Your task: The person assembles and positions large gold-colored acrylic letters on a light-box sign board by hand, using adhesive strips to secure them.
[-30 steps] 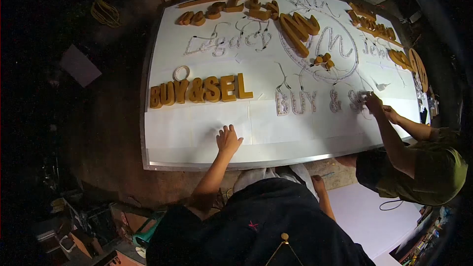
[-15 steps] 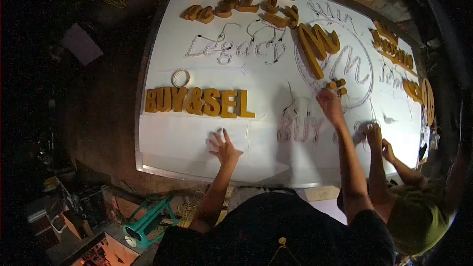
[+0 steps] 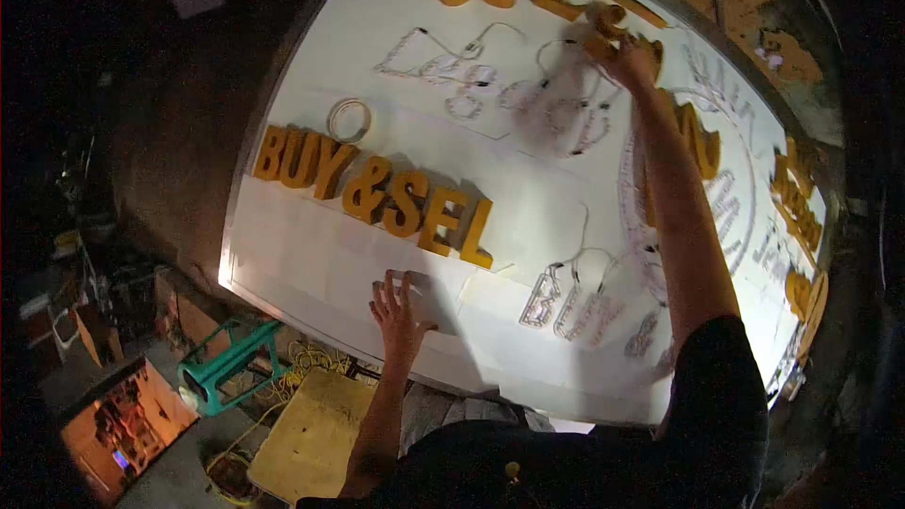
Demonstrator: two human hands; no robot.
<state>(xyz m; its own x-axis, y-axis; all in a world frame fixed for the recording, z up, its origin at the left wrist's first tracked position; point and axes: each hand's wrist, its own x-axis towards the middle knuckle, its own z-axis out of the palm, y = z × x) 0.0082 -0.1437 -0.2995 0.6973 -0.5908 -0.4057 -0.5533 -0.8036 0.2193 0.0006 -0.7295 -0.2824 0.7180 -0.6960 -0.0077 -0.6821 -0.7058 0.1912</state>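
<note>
My left hand rests on the white board with its fingers spread, holding nothing. It lies just below the row of gold block letters reading BUY&SEL. Stretched to the far side, my right hand is at a curved gold letter in the upper row. Its fingertips overlap that letter's near edge; blur hides whether they grip it. Below that row, LED-strip lettering with loose wires lies on the board, partly in my arm's shadow. My right forearm covers part of a large gold script letter.
A roll of tape sits behind the gold letters. More LED letters lie at the near right, and gold lettering at the right edge. Off the board are a green stool, a yellow board and coiled yellow cable.
My right hand has moved from the small gold piece near mid-board to the upper gold letters. The view has turned and shifted; the other person is out of sight. My left hand stays spread on the board.
</note>
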